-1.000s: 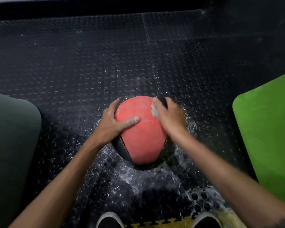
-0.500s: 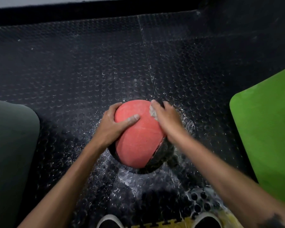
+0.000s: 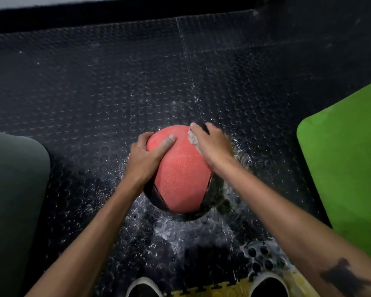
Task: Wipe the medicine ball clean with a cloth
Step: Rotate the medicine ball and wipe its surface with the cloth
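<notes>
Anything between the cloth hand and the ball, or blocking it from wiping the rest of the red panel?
Nothing visible. The right hand presses the cloth straight onto the medicine ball. Only the left hand, gripping the ball's upper left with its thumb across the red panel, covers surface to wipe.

Red-black medicine ball point(image 3: 181, 174) (cloth point(image 3: 193, 139) atop)
</notes>
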